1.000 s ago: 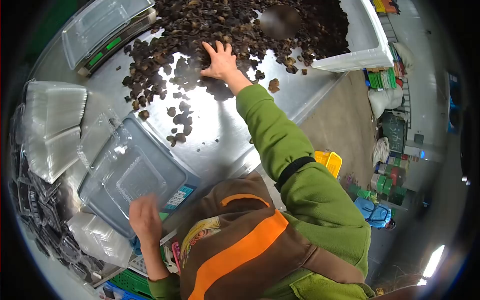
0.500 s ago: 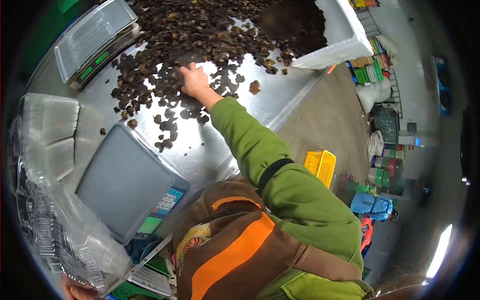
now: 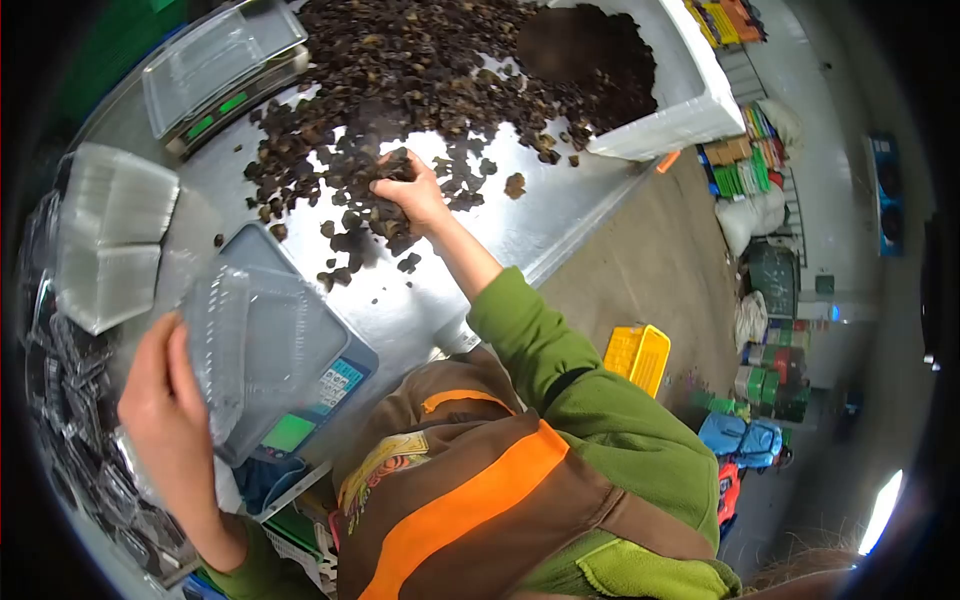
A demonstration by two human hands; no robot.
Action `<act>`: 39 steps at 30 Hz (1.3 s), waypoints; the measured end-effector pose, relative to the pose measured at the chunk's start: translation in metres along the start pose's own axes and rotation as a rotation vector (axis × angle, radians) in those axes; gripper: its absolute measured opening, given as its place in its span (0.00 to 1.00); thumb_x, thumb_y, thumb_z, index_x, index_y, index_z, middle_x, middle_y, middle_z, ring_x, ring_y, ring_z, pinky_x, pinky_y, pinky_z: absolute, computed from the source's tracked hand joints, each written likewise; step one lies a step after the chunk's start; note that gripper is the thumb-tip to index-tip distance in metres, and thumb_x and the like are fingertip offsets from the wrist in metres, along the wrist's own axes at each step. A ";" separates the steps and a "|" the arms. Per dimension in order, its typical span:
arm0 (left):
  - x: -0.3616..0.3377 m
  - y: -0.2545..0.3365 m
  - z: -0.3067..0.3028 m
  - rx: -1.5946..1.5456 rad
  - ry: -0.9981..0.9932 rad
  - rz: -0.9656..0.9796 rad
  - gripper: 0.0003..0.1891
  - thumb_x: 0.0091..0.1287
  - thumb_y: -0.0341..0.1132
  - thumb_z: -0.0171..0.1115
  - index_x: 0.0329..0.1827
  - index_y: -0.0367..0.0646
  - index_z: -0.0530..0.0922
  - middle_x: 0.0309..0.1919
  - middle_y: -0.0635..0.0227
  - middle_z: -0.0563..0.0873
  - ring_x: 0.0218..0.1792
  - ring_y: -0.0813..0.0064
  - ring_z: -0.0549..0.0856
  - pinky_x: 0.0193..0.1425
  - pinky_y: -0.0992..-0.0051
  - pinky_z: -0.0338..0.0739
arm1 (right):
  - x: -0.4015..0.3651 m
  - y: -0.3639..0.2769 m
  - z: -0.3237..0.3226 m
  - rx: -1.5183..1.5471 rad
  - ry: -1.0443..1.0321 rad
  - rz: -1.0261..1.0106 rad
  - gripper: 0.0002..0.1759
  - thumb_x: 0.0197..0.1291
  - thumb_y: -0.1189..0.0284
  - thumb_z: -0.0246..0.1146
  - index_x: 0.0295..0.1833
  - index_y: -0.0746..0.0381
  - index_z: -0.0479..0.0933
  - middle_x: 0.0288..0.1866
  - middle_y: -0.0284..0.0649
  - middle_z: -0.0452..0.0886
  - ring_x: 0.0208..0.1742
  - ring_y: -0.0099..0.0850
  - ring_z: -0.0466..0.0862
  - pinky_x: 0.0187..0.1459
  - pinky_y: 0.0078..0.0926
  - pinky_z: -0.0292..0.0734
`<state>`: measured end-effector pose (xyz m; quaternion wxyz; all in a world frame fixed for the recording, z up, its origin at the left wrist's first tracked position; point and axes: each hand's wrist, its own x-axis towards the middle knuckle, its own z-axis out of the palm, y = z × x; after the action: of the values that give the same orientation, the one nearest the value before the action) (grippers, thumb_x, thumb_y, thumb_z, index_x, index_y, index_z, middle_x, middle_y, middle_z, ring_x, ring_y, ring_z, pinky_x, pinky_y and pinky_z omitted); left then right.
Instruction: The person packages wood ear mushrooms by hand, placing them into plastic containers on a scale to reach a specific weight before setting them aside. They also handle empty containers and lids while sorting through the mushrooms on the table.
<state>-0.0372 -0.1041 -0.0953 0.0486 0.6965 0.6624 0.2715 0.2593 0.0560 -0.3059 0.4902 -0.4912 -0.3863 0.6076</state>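
Observation:
My left hand (image 3: 168, 395) pinches the edge of a clear plastic container (image 3: 240, 335), tilted over the grey weighing scale (image 3: 290, 260). The scale has a keypad and a lit green display. My right hand (image 3: 415, 195) is closed round a clump of dark brown, curled pieces that look like wood ear mushrooms (image 3: 400, 180). Just behind that hand lies a big heap of the same mushrooms (image 3: 400, 70), spread over the shiny metal table (image 3: 520, 230). Some of the right fingers are hidden by the mushrooms.
A white foam box (image 3: 700, 100) with dark mushrooms in it stands at the back right. Stacked clear containers (image 3: 115, 220) are on the left. A lidded clear box (image 3: 225, 65) stands at the back left. A yellow basket (image 3: 637, 358) rests on the floor.
My left hand has risen from the bottom left with a clear container and brought it over the scale. My right hand has closed on mushrooms and moved slightly nearer and to the right.

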 end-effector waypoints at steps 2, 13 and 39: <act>-0.003 0.002 0.014 0.025 -0.001 -0.014 0.08 0.69 0.28 0.60 0.47 0.35 0.81 0.37 0.50 0.86 0.35 0.53 0.86 0.38 0.64 0.79 | -0.018 -0.017 0.024 0.121 -0.044 0.001 0.22 0.47 0.85 0.69 0.49 0.58 0.74 0.38 0.34 0.78 0.34 0.24 0.79 0.34 0.26 0.79; -0.019 -0.020 0.052 0.038 0.056 -0.128 0.08 0.70 0.30 0.59 0.45 0.35 0.81 0.36 0.48 0.86 0.36 0.47 0.85 0.40 0.59 0.78 | -0.109 0.003 0.144 -0.018 -0.221 -0.146 0.25 0.41 0.76 0.74 0.48 0.59 0.74 0.41 0.34 0.78 0.44 0.26 0.79 0.48 0.25 0.75; -0.281 -0.194 -0.011 0.550 0.136 -0.234 0.14 0.70 0.25 0.58 0.58 0.36 0.78 0.42 0.54 0.83 0.42 0.56 0.82 0.47 0.66 0.76 | -0.109 -0.042 0.157 -1.060 -0.706 -0.531 0.38 0.47 0.61 0.75 0.65 0.59 0.72 0.68 0.49 0.69 0.69 0.49 0.69 0.65 0.41 0.69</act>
<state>-0.2093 -0.3511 -0.2571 -0.1552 0.5826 0.7886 0.1208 0.1194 -0.0388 -0.2078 0.1610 -0.3262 -0.8750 0.3196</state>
